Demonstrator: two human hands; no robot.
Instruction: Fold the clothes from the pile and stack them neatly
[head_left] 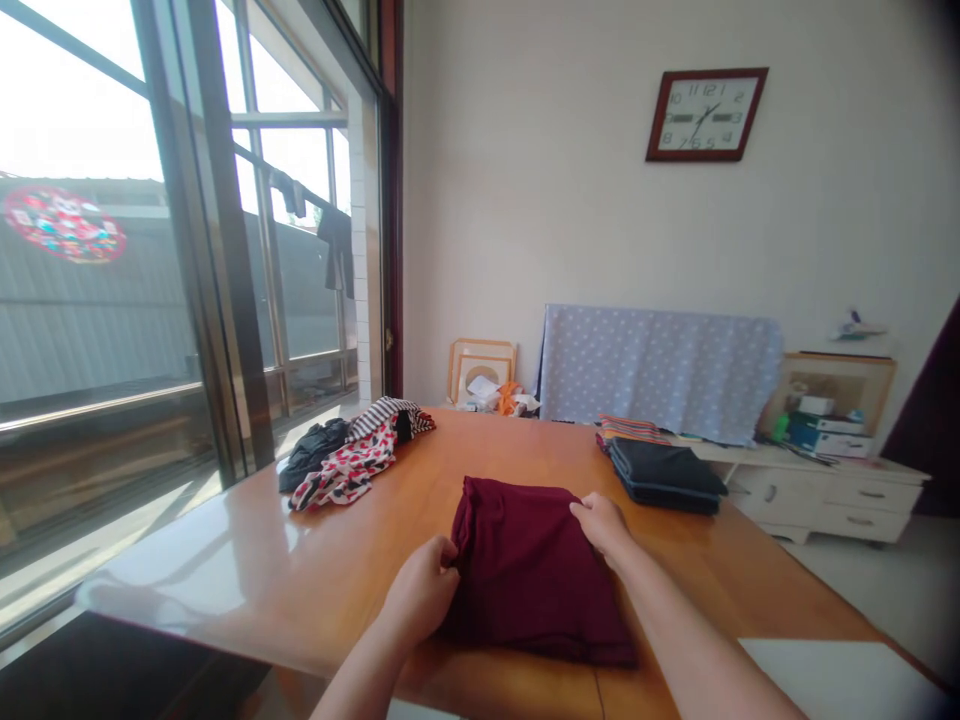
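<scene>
A folded maroon garment lies on the wooden table right in front of me; its exact kind does not show. My left hand pinches its left edge, thumb and fingers closed on the cloth. At the upper right corner, my right hand grips the far right edge between thumb and fingers. The garment is roughly square, with soft wrinkles across its top and layered cloth along the near edge.
A loose heap of clothes sits at the table's far left. At the far right stands a stack of folded clothes. A white sheet lies near the right corner. Beyond are a white cabinet and a polka-dot cloth.
</scene>
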